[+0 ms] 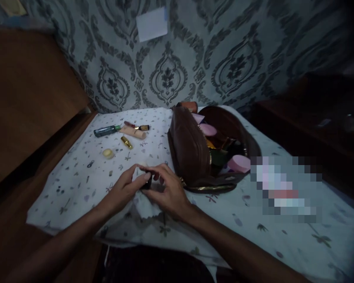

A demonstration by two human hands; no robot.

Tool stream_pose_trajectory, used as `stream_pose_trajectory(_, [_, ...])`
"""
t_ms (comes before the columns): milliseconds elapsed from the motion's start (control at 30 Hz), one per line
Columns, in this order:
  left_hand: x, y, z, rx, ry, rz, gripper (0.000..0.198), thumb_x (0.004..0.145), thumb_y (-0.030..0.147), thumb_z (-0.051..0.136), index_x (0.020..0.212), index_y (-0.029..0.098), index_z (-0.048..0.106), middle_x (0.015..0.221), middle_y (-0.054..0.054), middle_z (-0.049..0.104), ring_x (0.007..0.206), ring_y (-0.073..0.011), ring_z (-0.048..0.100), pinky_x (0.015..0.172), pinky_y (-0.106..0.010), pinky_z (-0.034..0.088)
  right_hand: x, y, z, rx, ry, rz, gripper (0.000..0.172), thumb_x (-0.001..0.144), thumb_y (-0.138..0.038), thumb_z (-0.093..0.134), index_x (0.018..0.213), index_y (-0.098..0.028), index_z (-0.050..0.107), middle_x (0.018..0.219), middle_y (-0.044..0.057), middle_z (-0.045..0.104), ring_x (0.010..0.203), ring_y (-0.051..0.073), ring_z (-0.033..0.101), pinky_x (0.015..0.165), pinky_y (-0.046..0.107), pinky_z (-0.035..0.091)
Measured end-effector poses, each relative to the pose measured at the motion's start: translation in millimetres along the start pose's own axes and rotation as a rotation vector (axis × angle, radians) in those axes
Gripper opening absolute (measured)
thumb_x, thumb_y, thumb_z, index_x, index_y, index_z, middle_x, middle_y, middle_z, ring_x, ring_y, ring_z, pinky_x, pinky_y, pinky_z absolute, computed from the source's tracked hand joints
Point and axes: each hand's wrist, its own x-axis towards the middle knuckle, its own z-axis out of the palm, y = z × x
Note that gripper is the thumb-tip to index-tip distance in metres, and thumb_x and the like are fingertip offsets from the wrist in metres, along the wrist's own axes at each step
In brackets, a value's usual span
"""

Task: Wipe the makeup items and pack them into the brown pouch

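My left hand grips a white cloth or wipe, thumb pressed against a small dark object. From the other side, my right hand has its fingers curled round the same dark object, whose kind I cannot make out. The cloth hangs below both hands, over the table's front part. Just right of my right hand lies a brown leather bag, unzipped wide. Inside it show a pink round item, another pink piece and dark, shiny things.
On the patterned cloth lie a green bottle, a beige tube, a gold lipstick-like tube and a small yellowish pot. A brown roll-shaped item sits behind the bag. Wooden furniture borders the left; a pixelated patch covers something right.
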Motion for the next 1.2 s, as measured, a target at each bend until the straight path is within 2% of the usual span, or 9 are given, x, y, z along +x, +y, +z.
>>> stream_pose_trajectory(67, [4,3,-1.2,-0.037,-0.005,0.016,0.026,0.086,0.043,0.064,0.092,0.018,0.065,0.091,-0.002,0.068,0.094,-0.0183,0.060,0.088,-0.029,0.044,-1,4,-1,-0.035,0.019,-0.066,0.045,0.079,-0.020,0.078,0.121,-0.021,0.062,0.094,0.003,0.062,0.083,0.017,0.059,0.075,0.031,0.053])
stream_pose_trajectory(200, [16,6,-4.3,-0.254,0.001,-0.211,0.032,0.074,0.044,0.075,0.073,0.017,0.058,0.069,0.001,0.060,0.067,-0.0128,0.055,0.064,-0.024,0.042,-3,10,-1,-0.133,-0.016,-0.225,0.034,0.087,-0.025,0.069,0.120,-0.022,0.061,0.099,0.005,0.064,0.085,0.019,0.061,0.075,0.034,0.054])
stream_pose_trajectory(367, [22,-1,-8.3,-0.452,-0.049,-0.385,0.035,0.069,0.042,0.080,0.072,0.017,0.056,0.063,0.003,0.058,0.058,-0.0108,0.054,0.056,-0.022,0.041,-4,4,0,-0.125,-0.024,-0.308,0.039,0.088,-0.024,0.069,0.125,-0.025,0.059,0.110,0.007,0.066,0.089,0.019,0.063,0.075,0.035,0.055])
stream_pose_trajectory(567, [20,-5,8.1,-0.520,0.023,-0.291,0.048,0.079,0.062,0.068,0.084,0.015,0.066,0.075,-0.002,0.067,0.074,-0.0152,0.062,0.069,-0.025,0.047,-1,2,4,-0.004,0.115,-0.055,0.037,0.076,-0.027,0.080,0.110,-0.023,0.064,0.090,0.000,0.063,0.074,0.015,0.058,0.067,0.031,0.052])
stream_pose_trajectory(700, [12,-2,15.7,-0.564,-0.038,-0.248,0.061,0.079,0.072,0.061,0.093,0.013,0.068,0.085,-0.005,0.070,0.082,-0.0185,0.065,0.071,-0.025,0.049,0,5,5,0.011,0.171,0.105,0.035,0.072,-0.030,0.080,0.100,-0.022,0.061,0.084,-0.002,0.061,0.068,0.014,0.054,0.064,0.029,0.048])
stream_pose_trajectory(767, [7,-2,14.7,-0.542,-0.078,-0.195,0.058,0.079,0.068,0.064,0.098,0.014,0.068,0.087,-0.005,0.070,0.078,-0.0155,0.063,0.069,-0.023,0.049,0,5,4,-0.014,0.195,0.126,0.031,0.073,-0.029,0.078,0.097,-0.022,0.060,0.081,-0.002,0.059,0.068,0.014,0.053,0.064,0.028,0.047])
stream_pose_trajectory(900, [2,-3,10.6,-0.420,-0.127,-0.230,0.056,0.080,0.063,0.067,0.107,0.015,0.065,0.065,0.001,0.061,0.049,-0.0076,0.048,0.050,-0.020,0.039,0,5,2,-0.130,0.229,0.014,0.026,0.076,-0.020,0.070,0.101,-0.022,0.060,0.081,-0.002,0.055,0.071,0.015,0.052,0.065,0.029,0.047])
stream_pose_trajectory(1033, [4,-6,8.7,-0.401,-0.094,-0.264,0.057,0.071,0.069,0.070,0.086,0.014,0.066,0.060,0.001,0.059,0.048,-0.0081,0.047,0.048,-0.021,0.038,-1,1,2,-0.187,0.198,-0.110,0.030,0.080,-0.015,0.068,0.108,-0.022,0.059,0.088,0.002,0.057,0.077,0.018,0.054,0.069,0.032,0.049])
stream_pose_trajectory(1200, [5,-3,3.7,-0.259,-0.138,-0.286,0.065,0.071,0.079,0.060,0.055,0.017,0.055,0.040,0.001,0.048,0.036,-0.0087,0.038,0.040,-0.022,0.030,2,-16,-10,-0.128,0.209,-0.065,0.034,0.083,-0.022,0.072,0.115,-0.023,0.060,0.094,0.003,0.060,0.081,0.016,0.058,0.073,0.031,0.053])
